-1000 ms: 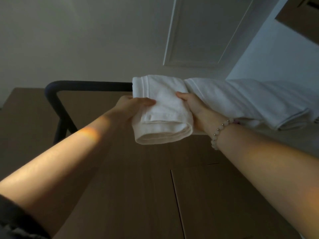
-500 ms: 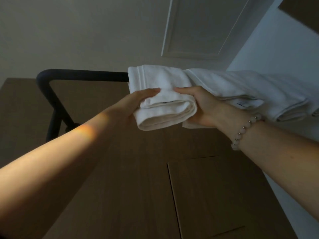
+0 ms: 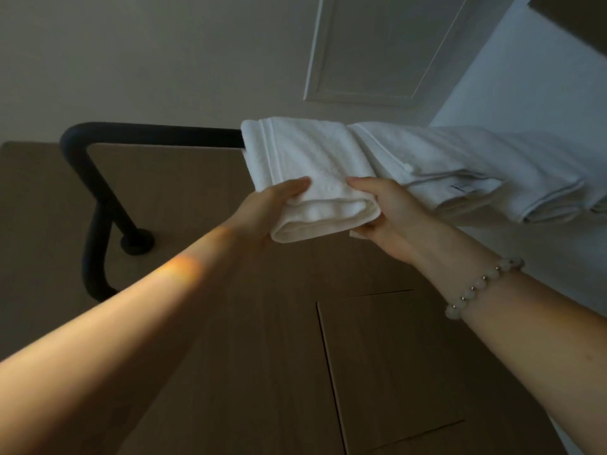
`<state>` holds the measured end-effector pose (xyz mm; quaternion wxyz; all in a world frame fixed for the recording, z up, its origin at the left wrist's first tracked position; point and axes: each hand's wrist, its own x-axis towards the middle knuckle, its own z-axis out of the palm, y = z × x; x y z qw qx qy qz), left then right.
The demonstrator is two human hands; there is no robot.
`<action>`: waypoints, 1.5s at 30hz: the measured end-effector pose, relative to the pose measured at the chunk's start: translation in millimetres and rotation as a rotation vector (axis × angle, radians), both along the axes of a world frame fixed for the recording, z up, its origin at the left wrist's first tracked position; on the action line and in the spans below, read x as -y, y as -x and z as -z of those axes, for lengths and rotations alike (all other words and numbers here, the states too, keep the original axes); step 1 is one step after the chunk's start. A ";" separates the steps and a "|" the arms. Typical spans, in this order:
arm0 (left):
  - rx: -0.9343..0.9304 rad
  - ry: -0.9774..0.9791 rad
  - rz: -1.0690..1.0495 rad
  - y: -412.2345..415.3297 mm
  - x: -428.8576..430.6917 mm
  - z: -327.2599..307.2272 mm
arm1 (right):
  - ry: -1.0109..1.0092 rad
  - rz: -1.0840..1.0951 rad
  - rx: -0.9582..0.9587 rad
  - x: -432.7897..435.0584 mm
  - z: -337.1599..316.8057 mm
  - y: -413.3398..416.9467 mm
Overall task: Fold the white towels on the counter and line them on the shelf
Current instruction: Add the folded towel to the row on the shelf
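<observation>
Fingers tucked under, thumbs on top: my left hand and right hand are each clamped on the near end of the folded towel. Its far end lies over the black rail, up above the wooden panel. Crowding it on the right and touching it is the next towel, with another folded towel beyond. There's a tag on the neighbour, with a dark mark too small to read. Bead bracelet on my right wrist.
</observation>
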<state>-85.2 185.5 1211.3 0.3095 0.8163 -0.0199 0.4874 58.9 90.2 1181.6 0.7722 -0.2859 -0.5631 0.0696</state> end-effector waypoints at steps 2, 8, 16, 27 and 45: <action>0.002 0.000 -0.045 -4.5 3.5 -6.6 | -0.034 0.010 -0.078 -1.3 -2.6 -2.5; 0.083 0.060 -0.063 -15.5 0.9 1.1 | -0.118 -0.083 -0.213 -18.1 6.5 -2.4; 0.263 0.068 0.034 -22.3 -12.0 19.8 | -0.166 -0.020 -0.223 -17.9 13.9 0.0; 0.295 0.021 -0.042 -12.4 2.2 48.1 | -0.173 0.114 -0.218 -15.3 25.4 16.4; -0.441 -0.348 -1.116 141.7 -80.4 482.1 | 0.381 0.696 0.618 -146.2 439.4 131.5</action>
